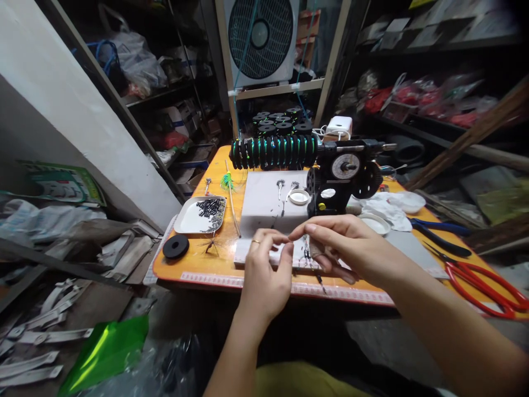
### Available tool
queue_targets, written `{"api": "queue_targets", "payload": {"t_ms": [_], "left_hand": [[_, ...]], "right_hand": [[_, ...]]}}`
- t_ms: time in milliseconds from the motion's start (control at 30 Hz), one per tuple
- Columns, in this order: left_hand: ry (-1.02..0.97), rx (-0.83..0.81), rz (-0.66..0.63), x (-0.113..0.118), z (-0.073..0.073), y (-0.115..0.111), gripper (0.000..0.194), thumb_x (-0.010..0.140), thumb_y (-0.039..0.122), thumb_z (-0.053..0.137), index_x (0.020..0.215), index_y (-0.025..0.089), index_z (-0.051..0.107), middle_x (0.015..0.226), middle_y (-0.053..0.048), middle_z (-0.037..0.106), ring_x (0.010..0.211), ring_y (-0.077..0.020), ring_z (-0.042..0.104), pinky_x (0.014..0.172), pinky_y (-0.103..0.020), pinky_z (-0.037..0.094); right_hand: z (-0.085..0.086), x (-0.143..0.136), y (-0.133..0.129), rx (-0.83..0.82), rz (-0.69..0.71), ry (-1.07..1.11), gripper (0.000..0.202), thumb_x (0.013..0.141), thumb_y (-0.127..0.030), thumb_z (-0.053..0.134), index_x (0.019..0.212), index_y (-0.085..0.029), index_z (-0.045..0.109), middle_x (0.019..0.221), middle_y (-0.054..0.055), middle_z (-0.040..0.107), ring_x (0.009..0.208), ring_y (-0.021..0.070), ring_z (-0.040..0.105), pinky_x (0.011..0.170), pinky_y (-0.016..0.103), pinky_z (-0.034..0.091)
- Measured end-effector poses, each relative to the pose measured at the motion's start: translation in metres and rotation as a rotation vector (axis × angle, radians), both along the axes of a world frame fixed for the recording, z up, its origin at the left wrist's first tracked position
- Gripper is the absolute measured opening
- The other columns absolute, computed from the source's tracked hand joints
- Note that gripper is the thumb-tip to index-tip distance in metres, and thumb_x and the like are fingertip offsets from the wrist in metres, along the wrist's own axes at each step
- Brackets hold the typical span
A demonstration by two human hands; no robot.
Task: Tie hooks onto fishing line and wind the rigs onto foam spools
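My left hand [266,270], with a ring on one finger, has its thumb and fingertips pinched together above the front of the pale board [256,212]. My right hand [343,240] reaches in from the right, and its thumb and forefinger meet close to the left fingertips. Whatever lies between the fingers is too small to make out. Small dark fishing-tackle-like pieces [306,251] show below the right fingers, and another thin dark piece [320,280] lies at the table's edge. Behind the hands stands a black winding device with a dial [346,166].
Black spools with green line [273,152] sit on the device's shaft. At left are a white tray of small black parts [188,215], a black foam disc [176,247] and a thin stick [233,212]. Red-handled scissors [479,284] and blue-handled pliers [442,227] lie right.
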State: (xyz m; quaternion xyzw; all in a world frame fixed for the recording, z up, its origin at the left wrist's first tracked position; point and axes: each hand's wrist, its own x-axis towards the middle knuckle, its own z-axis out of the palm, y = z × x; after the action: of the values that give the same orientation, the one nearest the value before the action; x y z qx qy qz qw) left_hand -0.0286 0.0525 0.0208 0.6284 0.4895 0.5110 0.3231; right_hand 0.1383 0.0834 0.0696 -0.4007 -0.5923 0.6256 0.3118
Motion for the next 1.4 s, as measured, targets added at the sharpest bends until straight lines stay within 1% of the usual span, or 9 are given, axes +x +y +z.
{"api": "queue_targets", "payload": {"t_ms": [67, 133, 233, 333, 467, 567, 867, 1200, 1400], "left_hand": [[-0.224, -0.074, -0.180, 0.006, 0.003, 0.002, 0.024, 0.097, 0.031, 0.048, 0.104, 0.018, 0.067, 0.102, -0.009, 0.066, 0.096, -0.0218, 0.060, 0.079, -0.028, 0.044], [-0.357, -0.162, -0.290, 0.012, 0.003, 0.001, 0.026, 0.098, 0.033, 0.048, 0.102, 0.017, 0.068, 0.097, -0.008, 0.069, 0.094, -0.0217, 0.062, 0.080, -0.029, 0.045], [-0.440, -0.220, -0.304, 0.019, -0.001, -0.006, 0.029, 0.097, 0.035, 0.051, 0.085, 0.015, 0.068, 0.081, -0.006, 0.069, 0.080, -0.0197, 0.063, 0.075, -0.029, 0.045], [-0.605, -0.274, -0.355, 0.024, -0.006, -0.018, 0.035, 0.097, 0.036, 0.050, 0.074, 0.014, 0.064, 0.062, -0.003, 0.065, 0.065, -0.0175, 0.064, 0.074, -0.029, 0.047], [-0.943, -0.411, -0.402, 0.028, -0.010, -0.033, 0.037, 0.092, 0.041, 0.058, 0.067, 0.014, 0.060, 0.043, 0.002, 0.057, 0.045, -0.0146, 0.062, 0.067, -0.029, 0.052], [-1.067, -0.468, -0.445, 0.030, -0.013, -0.041, 0.036, 0.089, 0.040, 0.063, 0.067, 0.012, 0.062, 0.041, 0.002, 0.058, 0.042, -0.0131, 0.064, 0.067, -0.027, 0.055], [-1.215, -0.546, -0.479, 0.031, -0.031, -0.061, 0.038, 0.090, 0.041, 0.062, 0.072, 0.009, 0.066, 0.047, -0.003, 0.067, 0.046, -0.0163, 0.070, 0.063, -0.026, 0.060], [-1.314, -0.603, -0.491, 0.032, -0.039, -0.069, 0.037, 0.093, 0.040, 0.059, 0.074, 0.009, 0.066, 0.048, -0.004, 0.069, 0.048, -0.0190, 0.072, 0.056, -0.025, 0.060], [-1.240, -0.586, -0.482, 0.027, -0.036, -0.063, 0.035, 0.094, 0.038, 0.057, 0.103, 0.007, 0.069, 0.059, -0.004, 0.072, 0.056, -0.0209, 0.074, 0.045, -0.021, 0.056]], "right_hand": [[0.001, 0.001, 0.000, 0.004, 0.000, 0.006, 0.039, 0.092, -0.049, 0.057, 0.106, -0.014, 0.068, 0.050, -0.003, 0.057, 0.028, 0.0040, 0.041, 0.028, 0.013, 0.025], [0.001, 0.001, 0.000, -0.002, -0.005, 0.027, 0.038, 0.091, -0.048, 0.058, 0.106, -0.014, 0.068, 0.050, -0.003, 0.058, 0.027, 0.0040, 0.041, 0.027, 0.013, 0.024], [-0.002, 0.000, 0.000, -0.070, -0.004, 0.155, 0.032, 0.091, -0.045, 0.059, 0.098, -0.014, 0.067, 0.050, -0.003, 0.060, 0.026, 0.0034, 0.040, 0.030, 0.014, 0.032], [-0.005, -0.003, 0.001, -0.261, 0.036, 0.350, 0.031, 0.090, -0.045, 0.057, 0.080, -0.016, 0.060, 0.056, -0.002, 0.064, 0.026, 0.0032, 0.038, 0.032, 0.018, 0.042], [-0.008, -0.010, 0.003, -0.403, 0.049, 0.400, 0.035, 0.089, -0.048, 0.056, 0.071, -0.018, 0.048, 0.051, -0.003, 0.059, 0.023, 0.0028, 0.034, 0.024, 0.011, 0.023], [-0.009, -0.013, 0.004, -0.413, 0.046, 0.400, 0.036, 0.088, -0.049, 0.056, 0.070, -0.019, 0.046, 0.047, -0.005, 0.055, 0.022, 0.0025, 0.031, 0.024, 0.010, 0.020], [-0.012, -0.011, 0.006, -0.413, 0.037, 0.407, 0.035, 0.092, -0.046, 0.052, 0.071, -0.019, 0.047, 0.048, -0.005, 0.054, 0.022, 0.0023, 0.034, 0.023, 0.010, 0.021], [-0.011, -0.011, 0.005, -0.401, 0.037, 0.405, 0.036, 0.093, -0.045, 0.051, 0.070, -0.019, 0.047, 0.048, -0.004, 0.055, 0.023, 0.0018, 0.034, 0.023, 0.009, 0.020], [-0.012, -0.010, 0.004, -0.331, 0.035, 0.367, 0.036, 0.092, -0.047, 0.055, 0.072, -0.017, 0.053, 0.050, -0.002, 0.059, 0.025, 0.0023, 0.036, 0.025, 0.010, 0.021]]}}
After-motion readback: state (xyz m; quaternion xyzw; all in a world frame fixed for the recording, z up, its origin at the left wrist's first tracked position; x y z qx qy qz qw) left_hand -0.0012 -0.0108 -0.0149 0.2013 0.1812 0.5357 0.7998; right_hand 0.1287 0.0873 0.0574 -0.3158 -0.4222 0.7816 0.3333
